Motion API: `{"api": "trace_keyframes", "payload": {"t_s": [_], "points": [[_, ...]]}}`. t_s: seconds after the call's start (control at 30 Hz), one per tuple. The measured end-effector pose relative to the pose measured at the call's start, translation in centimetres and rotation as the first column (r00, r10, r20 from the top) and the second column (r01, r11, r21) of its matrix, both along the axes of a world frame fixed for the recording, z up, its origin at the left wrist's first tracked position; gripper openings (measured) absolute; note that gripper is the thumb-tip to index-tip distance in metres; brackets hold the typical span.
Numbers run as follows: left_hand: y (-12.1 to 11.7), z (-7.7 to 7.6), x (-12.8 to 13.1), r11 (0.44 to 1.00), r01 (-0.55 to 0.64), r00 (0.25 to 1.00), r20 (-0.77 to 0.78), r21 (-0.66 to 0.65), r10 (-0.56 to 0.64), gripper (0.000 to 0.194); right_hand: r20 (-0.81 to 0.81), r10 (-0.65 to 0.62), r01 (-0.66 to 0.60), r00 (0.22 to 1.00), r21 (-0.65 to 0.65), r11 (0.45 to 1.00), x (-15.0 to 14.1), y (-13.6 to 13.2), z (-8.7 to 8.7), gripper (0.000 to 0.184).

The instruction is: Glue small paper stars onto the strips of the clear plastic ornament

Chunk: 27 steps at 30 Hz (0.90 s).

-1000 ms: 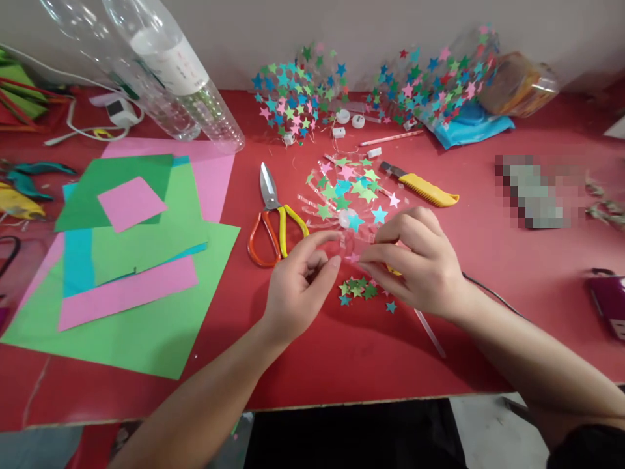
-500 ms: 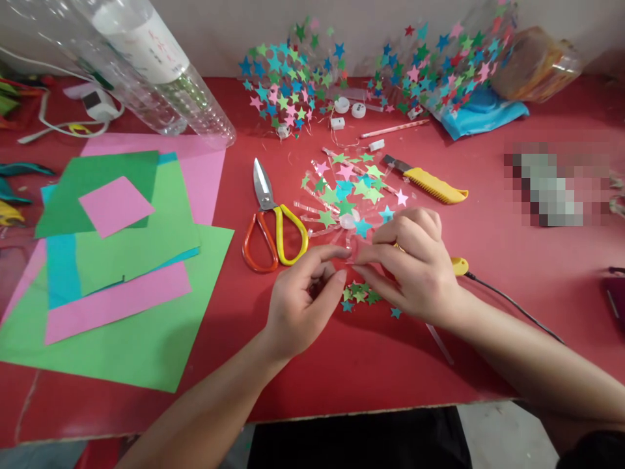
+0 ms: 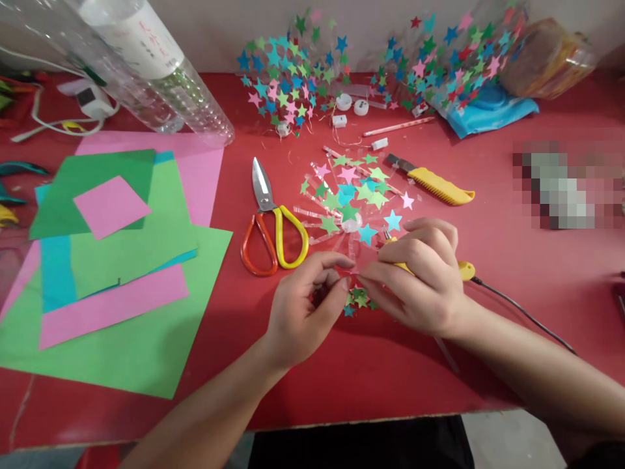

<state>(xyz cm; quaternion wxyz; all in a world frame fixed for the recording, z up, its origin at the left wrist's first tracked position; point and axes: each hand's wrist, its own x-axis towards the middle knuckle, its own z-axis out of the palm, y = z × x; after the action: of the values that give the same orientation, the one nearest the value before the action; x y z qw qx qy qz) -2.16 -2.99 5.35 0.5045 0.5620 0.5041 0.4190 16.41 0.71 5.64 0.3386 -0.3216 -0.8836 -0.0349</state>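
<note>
A bottle-like piece of clear plastic cut into splayed strips [image 3: 350, 223] lies mid-table, with green, blue and pink paper stars stuck on it. At its near side, my left hand [image 3: 310, 306] curls thumb and forefinger round the end of a clear plastic strip [image 3: 352, 247]. Opposite, my right hand [image 3: 422, 280] pinches close to that end; what its fingertips hold is too small to make out. Beneath my right hand lies a yellow-handled corded tool [image 3: 466, 270], its metal tip showing. Loose small paper stars [image 3: 360, 298] lie just below my fingertips.
Scissors [image 3: 263, 202] lie left of the strips, a yellow cutter [image 3: 442, 185] to the right. Coloured paper sheets [image 3: 146, 352] cover the left side. Behind stand clear bottles [image 3: 200, 98] and star-covered clear plastic pieces [image 3: 283, 78], near a pencil [image 3: 398, 126] and a blue packet [image 3: 493, 117].
Both hands have shifted slightly toward me, staying close together at the strip. My right hand has moved a little right, and the corded tool's tip now shows more. The view has shifted slightly.
</note>
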Motion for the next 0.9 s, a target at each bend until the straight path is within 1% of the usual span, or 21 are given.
{"api": "trace_keyframes", "payload": {"t_s": [0.13, 0.23, 0.37, 0.53, 0.7, 0.8, 0.9], "points": [[0.0, -0.1, 0.0, 1.000, -0.007, 1.000, -0.007, 0.007, 0.007, 0.010, -0.002, -0.024, 0.024, 1.000, -0.010, 1.000, -0.1, 0.0, 0.0, 0.009], [0.0, -0.2, 0.1, 1.000, -0.014, 1.000, -0.004, 0.011, 0.014, 0.009, -0.017, -0.050, 0.050, 0.999, -0.041, 0.998, -0.2, 0.2, 0.2, 0.007], [0.1, -0.4, 0.3, 0.999, -0.037, 0.999, 0.025, 0.021, 0.037, 0.007, -0.050, -0.063, 0.059, 0.997, -0.083, 0.995, -0.5, 0.3, 0.5, 0.007], [0.4, -0.4, 0.7, 0.997, -0.074, 0.996, 0.055, 0.003, 0.074, 0.004, -0.059, -0.113, 0.106, 0.992, -0.118, 0.987, -0.8, 0.1, 0.4, 0.005], [0.5, -0.5, 1.1, 0.995, -0.103, 0.991, 0.089, -0.011, 0.103, 0.007, -0.063, -0.134, 0.128, 0.989, -0.084, 0.988, -1.0, 0.1, 0.1, 0.005], [0.5, -0.7, 1.2, 0.995, -0.103, 0.992, 0.075, -0.003, 0.103, 0.010, -0.057, -0.145, 0.140, 0.988, -0.077, 0.987, -0.9, 0.1, 0.2, 0.005], [0.8, -0.9, 1.2, 0.992, -0.119, 0.992, 0.047, 0.032, 0.117, 0.014, -0.091, -0.146, 0.141, 0.985, -0.053, 0.989, -0.6, 0.2, 0.5, 0.004]]}}
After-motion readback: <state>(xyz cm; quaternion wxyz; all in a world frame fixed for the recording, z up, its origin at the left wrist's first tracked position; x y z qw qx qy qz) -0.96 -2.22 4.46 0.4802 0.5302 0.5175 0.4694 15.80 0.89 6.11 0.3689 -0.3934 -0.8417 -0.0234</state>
